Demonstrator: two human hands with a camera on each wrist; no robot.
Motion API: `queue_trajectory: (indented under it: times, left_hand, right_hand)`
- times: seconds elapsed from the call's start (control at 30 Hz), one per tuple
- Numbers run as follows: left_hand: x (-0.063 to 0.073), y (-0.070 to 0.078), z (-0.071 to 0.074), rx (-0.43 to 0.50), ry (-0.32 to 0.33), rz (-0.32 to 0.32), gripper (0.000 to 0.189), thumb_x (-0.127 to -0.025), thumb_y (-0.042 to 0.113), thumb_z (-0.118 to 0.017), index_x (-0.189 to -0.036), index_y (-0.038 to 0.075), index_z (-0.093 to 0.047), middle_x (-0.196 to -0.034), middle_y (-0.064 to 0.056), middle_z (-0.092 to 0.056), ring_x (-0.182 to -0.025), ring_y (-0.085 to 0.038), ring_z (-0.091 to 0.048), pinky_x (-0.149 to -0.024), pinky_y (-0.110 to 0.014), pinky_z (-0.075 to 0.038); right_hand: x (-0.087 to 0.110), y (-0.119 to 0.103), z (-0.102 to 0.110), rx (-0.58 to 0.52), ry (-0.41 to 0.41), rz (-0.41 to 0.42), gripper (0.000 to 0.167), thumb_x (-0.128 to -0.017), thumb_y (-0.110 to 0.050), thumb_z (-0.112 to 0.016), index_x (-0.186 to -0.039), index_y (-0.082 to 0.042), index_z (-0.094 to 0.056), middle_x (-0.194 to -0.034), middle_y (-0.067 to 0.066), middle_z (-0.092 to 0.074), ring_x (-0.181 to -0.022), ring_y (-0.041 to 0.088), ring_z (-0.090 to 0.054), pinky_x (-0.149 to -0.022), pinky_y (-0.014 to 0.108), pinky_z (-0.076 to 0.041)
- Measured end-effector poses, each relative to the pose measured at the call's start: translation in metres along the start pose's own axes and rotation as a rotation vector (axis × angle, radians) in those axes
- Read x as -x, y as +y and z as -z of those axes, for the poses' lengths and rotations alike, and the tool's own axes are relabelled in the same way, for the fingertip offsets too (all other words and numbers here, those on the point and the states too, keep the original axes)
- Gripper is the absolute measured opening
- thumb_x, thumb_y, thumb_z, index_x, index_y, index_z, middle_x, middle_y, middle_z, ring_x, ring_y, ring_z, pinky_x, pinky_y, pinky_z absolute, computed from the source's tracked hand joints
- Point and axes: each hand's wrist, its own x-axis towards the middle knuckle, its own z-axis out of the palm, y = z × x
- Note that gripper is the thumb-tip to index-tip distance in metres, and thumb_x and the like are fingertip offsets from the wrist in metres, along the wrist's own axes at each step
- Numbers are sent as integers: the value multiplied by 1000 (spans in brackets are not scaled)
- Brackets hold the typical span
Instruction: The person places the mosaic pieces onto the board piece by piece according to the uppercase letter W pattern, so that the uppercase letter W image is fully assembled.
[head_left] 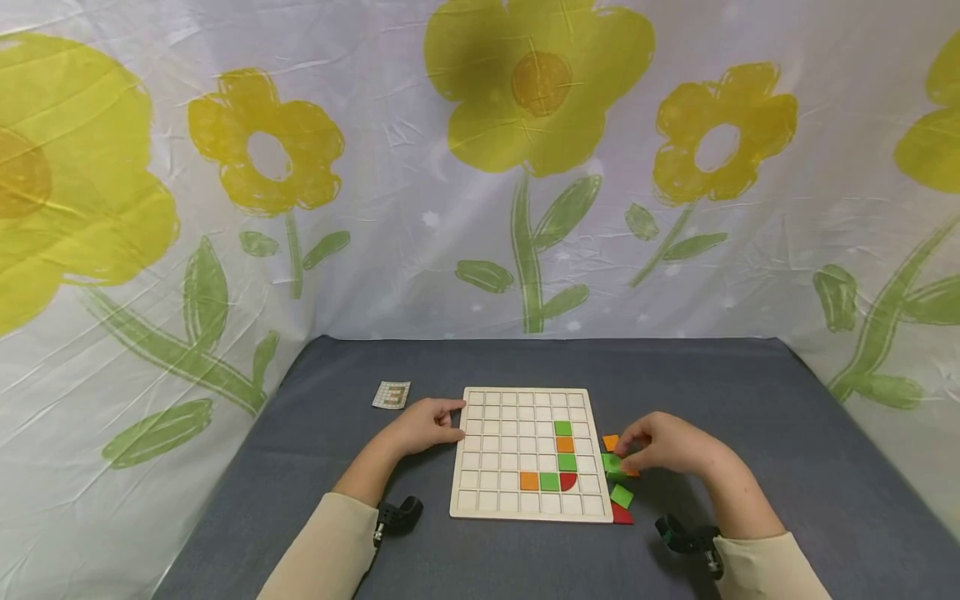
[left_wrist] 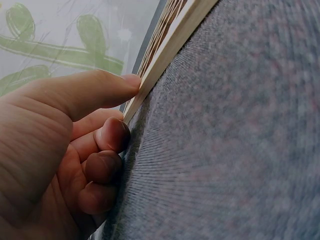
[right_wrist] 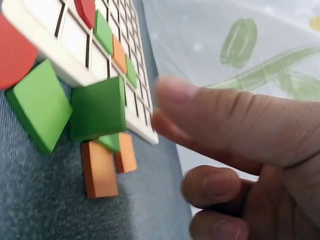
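A pale wooden grid board [head_left: 491, 458] lies on the cloth. My left hand [head_left: 427, 427] touches its left edge with thumb [left_wrist: 107, 89] and index fingertip, the other fingers curled under. Set in the grid are green squares [head_left: 567, 462], orange squares [head_left: 529, 481] and a red quarter-round piece [head_left: 568, 482]. Over the loose tiles right of the board hovers my right hand [head_left: 671, 446], thumb and index finger close together with nothing visible between them. Nearest to it, a green tile [right_wrist: 97, 110] tilts against the board's edge, with orange tiles [right_wrist: 100, 172] beside it.
Another green tile [head_left: 622, 497] and a red piece [head_left: 622, 514] lie by the board's lower right corner. A small card with a printed grid pattern [head_left: 392, 395] rests at the upper left. Behind the grey cloth-covered table [head_left: 420, 567] hangs a flowered curtain [head_left: 390, 208].
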Motion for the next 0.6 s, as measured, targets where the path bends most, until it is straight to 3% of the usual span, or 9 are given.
queue_trajectory:
  times: [0.1,0.2,0.6]
  left_hand:
    - [0,0,0,-1,0,-3,61,-95,16,-75,-149,-1,-52,-61,5,-49,-52,-11,-39,-58,-30,-38]
    - [0,-1,0,2,1,-1,61,-95,17,-75,-149,-1,-52,-62,5,-49,-52,-10,-39,-58,-29,-38]
    - [-1,-2,0,8,2,-10,60,-95,18,-75,-148,-1,-53,-61,5,-48,-52,-11,-38,-59,-30,-38]
  right_hand:
    - [0,6,0,-53,-82,22,17,-86,-9,-82,-98,0,-75,-91,4,-70,-79,19,-60,-70,38,-49]
    - [-1,10,-2,-58,-106,30,13,-84,-5,-82,-93,-1,-73,-83,1,-67,-73,17,-53,-66,35,-45]
    - [-4,15,-4,-11,-43,21,6,-89,-10,-78,-85,-7,-75,-78,0,-66,-72,18,-53,-65,37,-44]
